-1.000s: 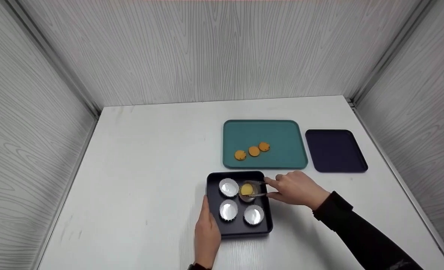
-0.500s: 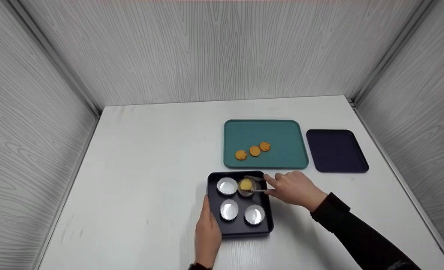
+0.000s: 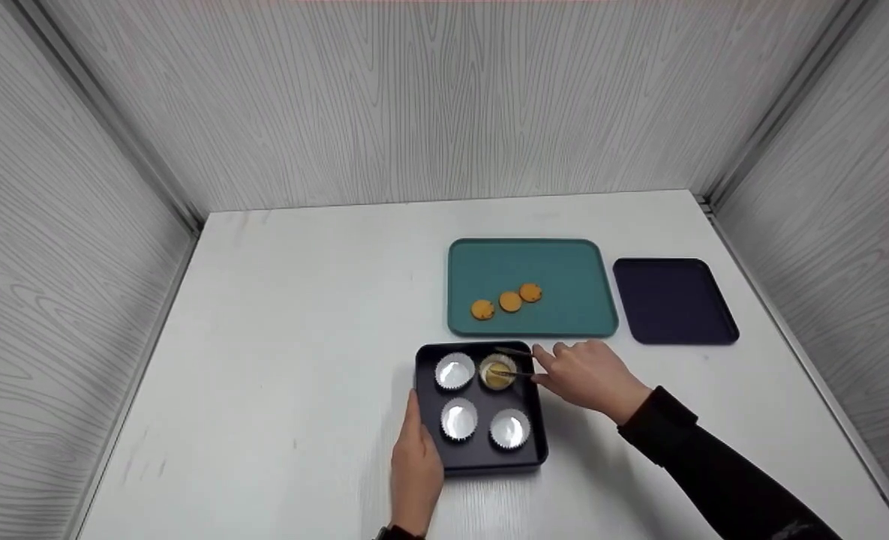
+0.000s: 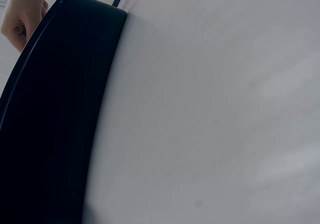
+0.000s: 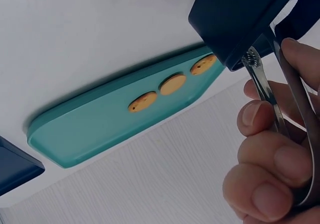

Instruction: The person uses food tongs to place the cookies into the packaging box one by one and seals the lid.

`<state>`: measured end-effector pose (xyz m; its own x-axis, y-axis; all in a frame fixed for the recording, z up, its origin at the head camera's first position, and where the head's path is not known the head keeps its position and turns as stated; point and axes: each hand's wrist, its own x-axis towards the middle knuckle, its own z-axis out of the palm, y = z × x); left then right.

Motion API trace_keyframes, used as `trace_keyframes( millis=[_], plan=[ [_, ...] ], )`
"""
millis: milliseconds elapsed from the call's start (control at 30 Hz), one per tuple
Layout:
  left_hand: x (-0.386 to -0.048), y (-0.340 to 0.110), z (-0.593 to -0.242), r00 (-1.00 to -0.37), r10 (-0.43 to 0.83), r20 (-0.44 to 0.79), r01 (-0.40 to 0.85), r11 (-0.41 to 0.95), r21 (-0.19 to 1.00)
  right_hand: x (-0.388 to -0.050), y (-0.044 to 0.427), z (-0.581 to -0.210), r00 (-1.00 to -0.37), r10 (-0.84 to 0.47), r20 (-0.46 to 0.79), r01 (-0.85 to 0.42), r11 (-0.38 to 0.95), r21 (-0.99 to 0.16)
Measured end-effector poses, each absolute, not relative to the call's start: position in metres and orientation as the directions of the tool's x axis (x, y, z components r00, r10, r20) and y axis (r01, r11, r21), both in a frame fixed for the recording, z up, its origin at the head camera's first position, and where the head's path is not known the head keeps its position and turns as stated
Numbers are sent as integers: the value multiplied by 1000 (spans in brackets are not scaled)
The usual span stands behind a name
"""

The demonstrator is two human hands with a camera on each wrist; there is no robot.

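Observation:
A deep dark-blue baking tray point(image 3: 476, 454) holds several silvery paper cupcake liners, one at its front left point(image 3: 459, 420). My left hand point(image 3: 416, 472) lies along the tray's left wall, its visible fingers fairly straight; the left wrist view shows the tray wall but not that hand's fingers. My right hand point(image 3: 590, 379) grips metal tongs point(image 5: 260, 79) over the tray's back right corner. The tongs' arms are spread apart, with one tip over the back right liner. In that liner sits a round yellow piece point(image 3: 498, 375), partly hidden by a tong arm.
Behind the baking tray lies a teal tray point(image 3: 564, 270) bearing three round orange-brown cookies, the middle one point(image 3: 510, 301) plain on top. A flat dark-blue tray point(image 3: 673, 300) lies to its right. Wood-grain panels point(image 3: 444, 105) enclose the white table point(image 3: 286, 315).
The yellow piece, between the tongs' arms earlier, now lies lower in the back right liner. The tongs' arms have spread and shifted slightly back. My left hand stays still.

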<state>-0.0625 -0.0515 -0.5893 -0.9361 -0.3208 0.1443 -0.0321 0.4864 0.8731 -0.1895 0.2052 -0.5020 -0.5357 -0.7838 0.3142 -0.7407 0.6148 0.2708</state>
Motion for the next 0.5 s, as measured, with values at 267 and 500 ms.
trace_keyframes(
  millis=[267,500],
  plan=[
    [-62,-51,-590,-936,-321,143,-32,484,874,-191,211,-500,-543,-777,317,-743,621,249],
    [-63,-51,-591,-931,-322,175,-7,493,870,-194,220,-494,-561,-756,337,-758,633,159]
  ],
)
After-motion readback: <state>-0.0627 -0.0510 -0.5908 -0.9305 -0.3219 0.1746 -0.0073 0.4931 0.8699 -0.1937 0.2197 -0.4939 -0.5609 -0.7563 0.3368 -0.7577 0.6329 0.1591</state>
